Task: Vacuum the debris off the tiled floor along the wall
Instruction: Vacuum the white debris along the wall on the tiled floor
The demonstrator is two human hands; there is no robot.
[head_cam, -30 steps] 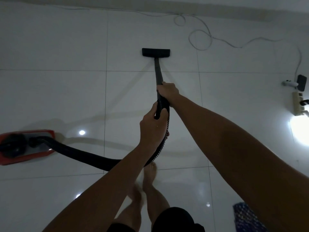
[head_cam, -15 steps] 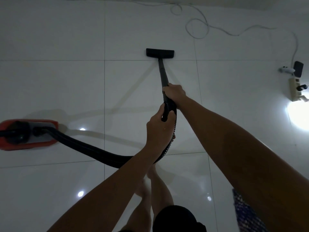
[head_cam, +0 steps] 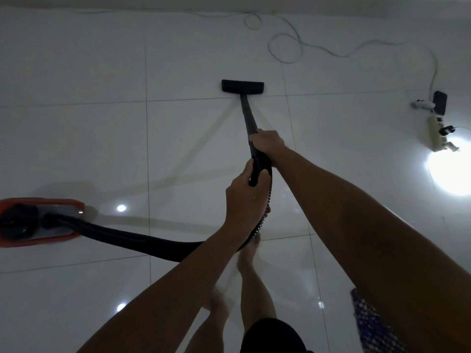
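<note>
A black vacuum wand slants away from me to a flat black floor nozzle lying on the white tiled floor, short of the wall at the top. My right hand grips the wand higher up. Just behind it, my left hand grips the ribbed handle end where the black hose joins. The hose curves left to the red vacuum body on the floor. No debris is visible in the dim light.
A white cable loops along the floor near the wall to a power strip with plugs at the right. A bright light patch glares beside it. A patterned mat lies at the lower right. My bare feet stand below the hands.
The nozzle has come back a little from the wall and shifted right. Both hands keep their grip; the view has drifted slightly.
</note>
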